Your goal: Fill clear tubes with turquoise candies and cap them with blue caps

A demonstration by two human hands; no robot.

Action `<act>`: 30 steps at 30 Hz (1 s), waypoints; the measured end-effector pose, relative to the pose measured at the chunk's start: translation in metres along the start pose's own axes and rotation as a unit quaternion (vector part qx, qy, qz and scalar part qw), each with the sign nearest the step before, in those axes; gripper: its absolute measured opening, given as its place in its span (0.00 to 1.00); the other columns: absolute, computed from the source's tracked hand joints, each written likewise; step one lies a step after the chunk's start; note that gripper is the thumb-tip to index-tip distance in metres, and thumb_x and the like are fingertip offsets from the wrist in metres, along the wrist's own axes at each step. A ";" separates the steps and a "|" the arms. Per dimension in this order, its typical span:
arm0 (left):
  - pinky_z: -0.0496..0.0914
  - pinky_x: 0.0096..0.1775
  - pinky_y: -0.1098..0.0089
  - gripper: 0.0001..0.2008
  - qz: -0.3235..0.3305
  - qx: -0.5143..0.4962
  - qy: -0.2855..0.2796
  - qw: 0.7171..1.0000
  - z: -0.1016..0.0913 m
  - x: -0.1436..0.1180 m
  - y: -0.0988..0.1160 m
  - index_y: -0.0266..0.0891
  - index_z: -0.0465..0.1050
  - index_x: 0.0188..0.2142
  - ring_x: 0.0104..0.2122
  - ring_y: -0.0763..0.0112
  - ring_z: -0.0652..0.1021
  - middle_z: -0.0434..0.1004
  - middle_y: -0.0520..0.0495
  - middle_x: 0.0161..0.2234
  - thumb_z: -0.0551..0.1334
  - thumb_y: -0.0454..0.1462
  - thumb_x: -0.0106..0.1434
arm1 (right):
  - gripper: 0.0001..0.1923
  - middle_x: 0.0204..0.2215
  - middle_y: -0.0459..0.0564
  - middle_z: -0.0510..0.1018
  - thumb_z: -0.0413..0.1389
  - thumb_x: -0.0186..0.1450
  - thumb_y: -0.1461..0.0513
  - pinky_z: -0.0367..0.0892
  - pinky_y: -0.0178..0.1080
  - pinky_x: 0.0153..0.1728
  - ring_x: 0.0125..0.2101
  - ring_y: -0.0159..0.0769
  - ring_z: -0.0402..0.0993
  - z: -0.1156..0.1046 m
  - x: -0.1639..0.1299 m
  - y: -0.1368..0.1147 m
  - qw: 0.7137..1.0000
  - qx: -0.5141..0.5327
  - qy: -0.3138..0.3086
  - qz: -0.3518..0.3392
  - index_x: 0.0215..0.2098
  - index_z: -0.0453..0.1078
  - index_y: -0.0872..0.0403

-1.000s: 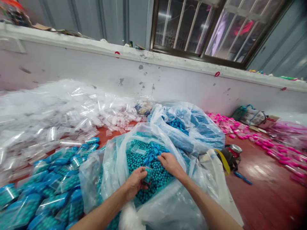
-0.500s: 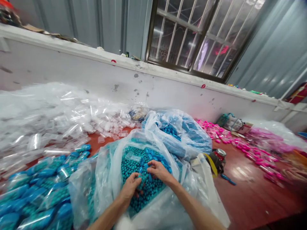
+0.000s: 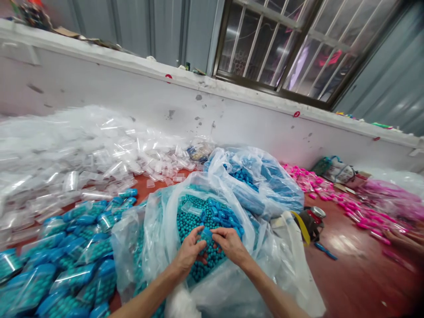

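- From the head camera, the left hand (image 3: pixel 188 252) and the right hand (image 3: pixel 229 244) met over the open clear bag (image 3: pixel 172 212), fingers curled in and pinching one small blue piece (image 3: pixel 206 235) between them.
- The left fingers (image 3: pixel 198 233) were bent, not spread, tips pressed to that piece; the right fingers (image 3: pixel 218 237) closed on its other side, thumb tucked under.
- That piece sat just above the teal beads (image 3: pixel 188 221) filling the bag, with loose blue caps (image 3: pixel 221 216) lying on the beads just behind the hands.
- A second clear bag of blue parts (image 3: pixel 261 181) stood right behind, touching the first.
- To the left, filled packets of teal beads (image 3: pixel 66 256) lay in a heap on the red table (image 3: pixel 357 274), and beyond them a big drift of empty clear packets (image 3: pixel 66 159).
- To the right, a roll of tape with a yellow strip (image 3: pixel 311 218) rested near the bag's edge, a blue pen-like thing (image 3: pixel 325 251) beside it.
- Pink packets (image 3: pixel 331 194) trailed along the far right, where another person's hand (image 3: pixel 402 240) lay on the table edge.
- The crumpled bag walls hid the lower palms.
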State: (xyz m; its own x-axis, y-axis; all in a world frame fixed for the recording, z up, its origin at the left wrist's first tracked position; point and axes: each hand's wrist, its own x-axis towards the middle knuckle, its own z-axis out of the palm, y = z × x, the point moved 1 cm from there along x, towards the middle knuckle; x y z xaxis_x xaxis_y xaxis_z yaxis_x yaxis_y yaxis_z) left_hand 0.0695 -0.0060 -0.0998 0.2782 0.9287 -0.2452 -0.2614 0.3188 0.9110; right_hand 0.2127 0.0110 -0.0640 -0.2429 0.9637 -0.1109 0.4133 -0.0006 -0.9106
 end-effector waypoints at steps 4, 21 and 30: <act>0.62 0.16 0.76 0.33 0.000 0.015 0.021 1.000 0.006 -0.001 0.002 0.35 0.53 0.53 0.16 0.77 0.66 0.63 0.58 0.20 0.60 0.42 0.48 | 0.12 0.15 0.43 0.67 0.49 0.59 0.61 0.60 0.30 0.21 0.18 0.28 0.62 0.002 -0.002 0.001 0.998 -0.019 -0.035 -0.049 0.29 0.74 0.55; 0.57 0.14 0.77 0.29 0.034 0.128 0.010 0.991 0.012 -0.009 0.014 0.39 0.54 0.53 0.11 0.83 0.59 0.61 0.60 0.20 0.58 0.46 0.54 | 0.23 0.37 0.49 0.74 0.51 0.58 0.60 0.66 0.38 0.38 0.36 0.36 0.70 -0.006 -0.006 -0.013 0.998 0.016 -0.042 -0.049 0.52 0.63 0.55; 0.65 0.44 0.70 0.28 0.058 -0.016 0.014 0.998 0.020 -0.011 0.018 0.36 0.65 0.47 0.43 0.64 0.72 0.73 0.45 0.41 0.65 0.45 0.49 | 0.51 0.56 0.63 0.55 0.60 0.49 0.58 0.57 0.47 0.51 0.55 0.50 0.55 0.021 -0.028 -0.018 0.977 -0.195 -0.028 -0.076 0.63 0.37 0.59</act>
State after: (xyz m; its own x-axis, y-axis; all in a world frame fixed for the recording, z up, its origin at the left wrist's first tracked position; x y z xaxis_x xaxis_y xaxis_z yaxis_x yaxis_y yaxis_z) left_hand 0.0804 -0.0138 -0.0738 0.2185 0.9646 -0.1476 -0.3196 0.2137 0.9231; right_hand 0.1937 -0.0216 -0.0533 -0.3715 0.9283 -0.0176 0.6688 0.2544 -0.6985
